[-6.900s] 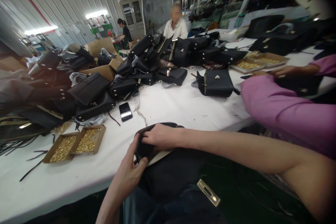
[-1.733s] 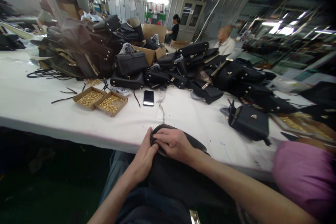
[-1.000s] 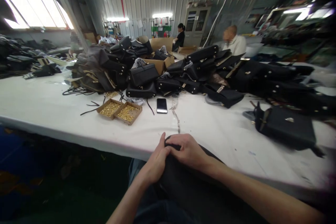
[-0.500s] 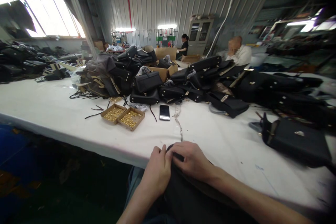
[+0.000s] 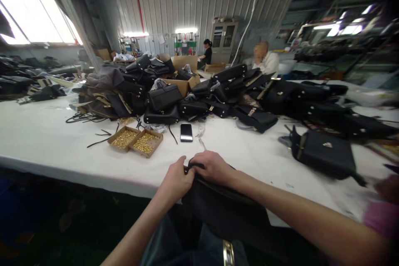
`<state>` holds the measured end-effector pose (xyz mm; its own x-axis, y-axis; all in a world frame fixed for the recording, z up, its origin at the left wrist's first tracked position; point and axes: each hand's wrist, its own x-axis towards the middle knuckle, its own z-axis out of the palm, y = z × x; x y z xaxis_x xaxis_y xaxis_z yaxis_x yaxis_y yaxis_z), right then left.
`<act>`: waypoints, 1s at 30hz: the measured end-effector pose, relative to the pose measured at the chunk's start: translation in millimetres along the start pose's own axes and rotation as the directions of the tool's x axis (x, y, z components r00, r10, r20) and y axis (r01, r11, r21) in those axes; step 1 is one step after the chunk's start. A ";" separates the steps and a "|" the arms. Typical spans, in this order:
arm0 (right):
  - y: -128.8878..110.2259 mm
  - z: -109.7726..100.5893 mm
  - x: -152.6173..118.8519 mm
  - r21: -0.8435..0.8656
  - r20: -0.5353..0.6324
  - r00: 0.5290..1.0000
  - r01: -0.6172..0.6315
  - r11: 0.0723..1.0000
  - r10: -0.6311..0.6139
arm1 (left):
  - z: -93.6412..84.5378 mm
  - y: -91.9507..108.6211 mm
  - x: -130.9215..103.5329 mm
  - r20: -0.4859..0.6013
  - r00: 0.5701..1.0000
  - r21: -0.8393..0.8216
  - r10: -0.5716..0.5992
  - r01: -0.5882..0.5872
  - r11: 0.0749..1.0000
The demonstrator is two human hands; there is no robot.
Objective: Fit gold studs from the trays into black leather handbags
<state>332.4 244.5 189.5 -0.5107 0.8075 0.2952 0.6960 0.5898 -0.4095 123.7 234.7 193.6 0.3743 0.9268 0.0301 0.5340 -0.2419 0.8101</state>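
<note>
At the near edge of the white table (image 5: 46, 141), both hands are bunched together on a black bag (image 5: 224, 212) that drapes off the table lip into the lap: the left hand (image 5: 176, 181) is curled shut on the bag's upper left edge, and the right hand (image 5: 212, 167) is clamped over the top, fingers pinching what looks like a dark strap or loop, though the view there is too dim to be sure. Risk one, as I read it: most of the bag hangs off the table, so if either pinch loosens, the weight could drag it down into the lap or to the floor. Risk two: the small piece between the fingertips is held by very little, and a hard tug could pull it free or twist it. A brass plate (image 5: 228, 252) sits low on the bag near the knees and could scuff against the table edge. Beyond the hands lie a phone (image 5: 186, 132) and two open boxes of gold fittings (image 5: 135, 141), near enough that a wide sweep of the left elbow might scatter them. Compared with half a second back, the hands sit a touch higher and the grip looks tighter, the view has swung right, and a pink sleeve (image 5: 378, 220) now shows at the right edge.
</note>
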 end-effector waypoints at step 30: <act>-8.2 -8.2 -30.7 -0.135 0.050 0.998 -0.030 0.990 0.037 | 3.4 46.4 3.9 0.149 0.989 0.486 0.012 -0.084 0.870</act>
<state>346.6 214.9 190.9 -0.5090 0.8277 0.2363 0.7730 0.5603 -0.2975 152.5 226.1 229.4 0.4895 0.8707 -0.0482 0.8018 -0.4276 0.4176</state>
